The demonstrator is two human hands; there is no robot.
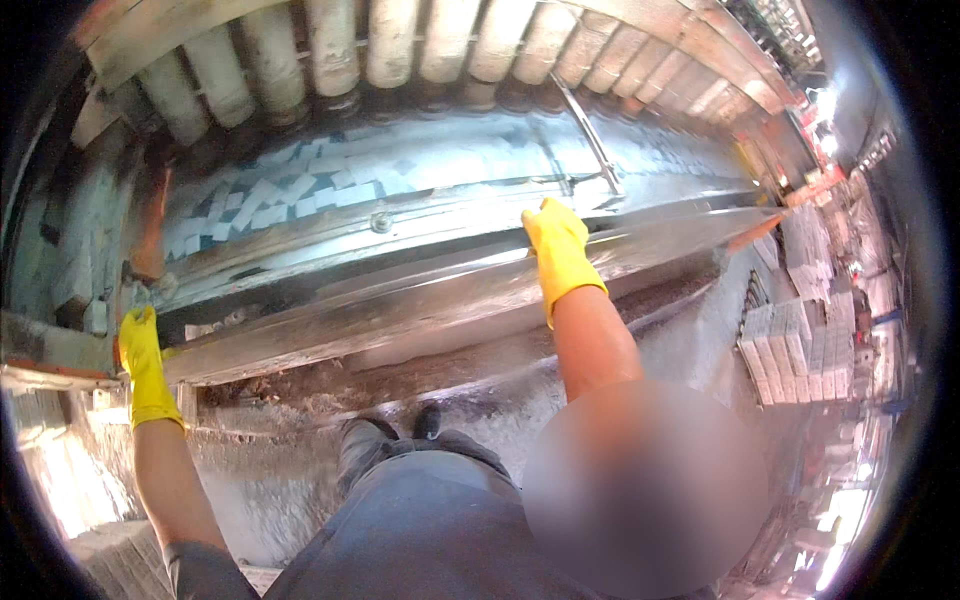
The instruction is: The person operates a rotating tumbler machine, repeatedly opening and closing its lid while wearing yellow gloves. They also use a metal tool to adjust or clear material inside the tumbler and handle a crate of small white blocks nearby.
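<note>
Both my hands wear yellow rubber gloves. My left hand (140, 345) is curled closed at the left end of a long trough-like frame, beside a wooden upright (92, 240); what its fingers hold is hidden. My right hand (558, 242) is closed in a fist over the frame's long front board (420, 295), near the middle. I cannot make out what lies inside those fingers. Just beyond it, a thin metal rod (592, 135) slants down to the inner ledge (430, 215). Many pale rectangular pieces (290, 195) lie scattered in the bluish bed behind the ledge.
A row of thick pale cylinders (390, 40) runs along the far side under a curved-looking beam. Stacks of pale blocks (790, 350) stand at the right. Below the front board is a rough, dirty ledge (300, 385), with my shoes (427, 420) near it.
</note>
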